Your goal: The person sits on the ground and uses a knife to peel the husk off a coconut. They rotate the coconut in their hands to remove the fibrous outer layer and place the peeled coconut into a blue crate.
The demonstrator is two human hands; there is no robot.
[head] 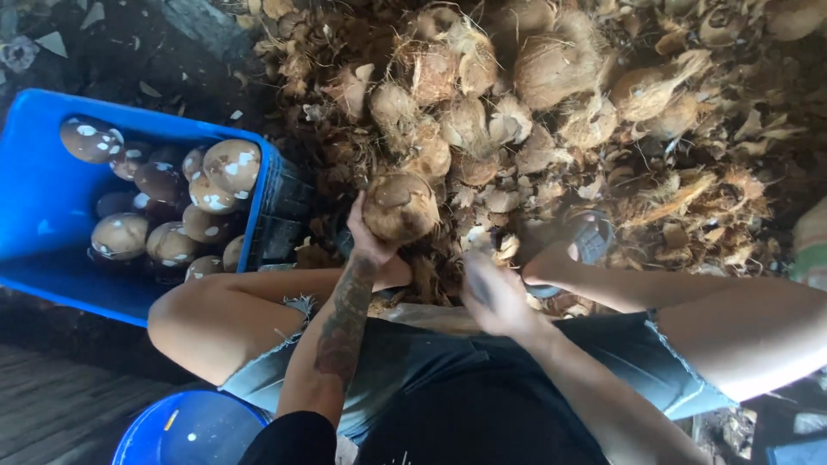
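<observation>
A round, tan-brown coconut with a fibrous, partly husked shell [400, 207] sits at the centre of the scene, at the near edge of a large heap of pale brown husked coconuts and torn husk fibre [534, 95] that fills the far and right part of the view. The coconut is close to spherical, so its long axis is hard to tell; a flatter, lighter face of it is turned up toward the camera, slightly to the far side. The left hand [369, 241] holds it from the near-left side, fingers curled and clamped on its lower edge, the thumb up along its left flank. The left forearm, with a dark tattoo, runs from the near edge up and slightly right to the coconut, resting over the left knee. The right hand [493, 294] is blurred, just right of and nearer than the coconut, not touching it; whether its fingers are apart or together cannot be told, though it seems loosely closed. To the left, well apart from the hands, a blue plastic crate [43, 198] holds dark brown peeled coconuts flecked with white [172, 198]. At the near-left edge is the rim of a round blue bucket [191, 428].
</observation>
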